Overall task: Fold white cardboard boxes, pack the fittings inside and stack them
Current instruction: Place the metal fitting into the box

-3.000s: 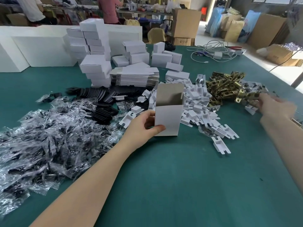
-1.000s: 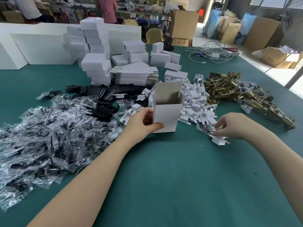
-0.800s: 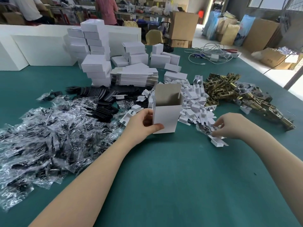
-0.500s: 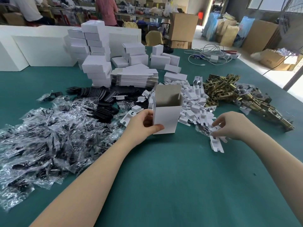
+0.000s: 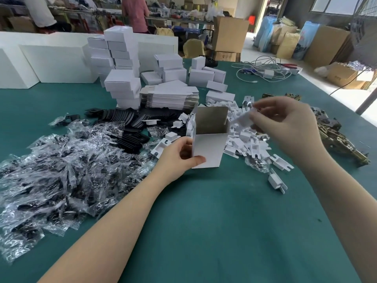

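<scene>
An upright white cardboard box (image 5: 208, 148) stands on the green table (image 5: 204, 221) with its top flap open. My left hand (image 5: 177, 158) grips its lower left corner, thumb on the front face. My right hand (image 5: 285, 127) is raised just right of the box's open top and pinches a white plastic fitting (image 5: 242, 119), blurred by motion, together with what looks like a small clear bag. A pile of white plastic fittings (image 5: 246, 139) lies behind and right of the box.
Clear bags of black parts (image 5: 61, 170) cover the left. Black plates (image 5: 130, 123), a stack of flat box blanks (image 5: 169, 97), stacked folded white boxes (image 5: 122, 64) and brass hardware (image 5: 334, 137) lie around. One white fitting (image 5: 276, 181) lies apart. People stand beyond the table.
My right hand lifted from the pile of fittings on the table up to beside the box's open top, carrying a white fitting. The left hand and box stayed put.
</scene>
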`<control>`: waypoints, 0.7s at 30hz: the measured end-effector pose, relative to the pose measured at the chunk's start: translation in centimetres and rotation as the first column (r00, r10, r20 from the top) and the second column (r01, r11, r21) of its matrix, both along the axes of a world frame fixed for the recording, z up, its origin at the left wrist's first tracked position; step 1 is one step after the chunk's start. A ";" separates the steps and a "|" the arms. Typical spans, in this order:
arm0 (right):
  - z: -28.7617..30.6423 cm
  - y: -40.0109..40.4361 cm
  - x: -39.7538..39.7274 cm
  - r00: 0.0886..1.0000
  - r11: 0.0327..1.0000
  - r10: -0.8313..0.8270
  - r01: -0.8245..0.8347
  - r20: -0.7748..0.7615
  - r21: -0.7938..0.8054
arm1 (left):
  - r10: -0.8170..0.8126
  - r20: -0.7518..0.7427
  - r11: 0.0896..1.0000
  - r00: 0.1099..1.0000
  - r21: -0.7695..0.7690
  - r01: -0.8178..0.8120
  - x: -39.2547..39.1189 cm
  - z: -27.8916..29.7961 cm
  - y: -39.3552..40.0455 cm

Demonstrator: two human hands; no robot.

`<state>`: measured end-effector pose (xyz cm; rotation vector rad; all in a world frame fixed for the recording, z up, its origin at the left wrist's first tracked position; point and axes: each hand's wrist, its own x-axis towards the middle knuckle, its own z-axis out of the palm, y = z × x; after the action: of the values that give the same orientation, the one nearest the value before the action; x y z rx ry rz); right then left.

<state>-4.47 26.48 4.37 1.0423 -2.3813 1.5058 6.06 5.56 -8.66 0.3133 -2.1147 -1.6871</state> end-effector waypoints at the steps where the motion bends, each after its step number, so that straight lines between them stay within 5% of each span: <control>1: 0.4 -0.8 0.7 1.000 0.999 0.011 -0.012 -0.005 -0.052 | -0.002 0.001 1.000 1.000 0.000 0.002 0.0 0.0 0.0; 6: 0.5 -4.3 2.6 0.978 0.989 -0.078 0.101 -0.195 0.113 | -0.007 0.007 1.000 1.000 -0.001 0.007 0.0 -0.1 0.0; 9: -0.6 -5.9 3.0 0.891 0.882 -0.147 0.315 -0.430 0.350 | -0.009 0.010 1.000 1.000 0.013 0.009 -0.1 -0.2 0.0; 12: -2.2 -6.8 3.4 0.810 0.815 -0.138 0.420 -0.570 0.399 | -0.013 0.007 1.000 1.000 0.019 0.013 -0.2 -0.1 0.1; 16: -5.3 -6.8 2.8 0.872 0.951 -0.243 0.301 -0.426 0.075 | -0.008 0.002 1.000 1.000 0.016 0.008 -0.1 -0.1 0.1; 21: -10.4 -6.6 2.3 0.987 0.984 -0.085 0.104 0.135 -0.145 | 0.011 -0.011 0.999 1.000 -0.047 -0.011 0.0 0.1 0.3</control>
<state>-2.18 19.92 -5.98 0.8108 -2.3165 1.7361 6.02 5.88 -8.55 0.3010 -2.1381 -1.6264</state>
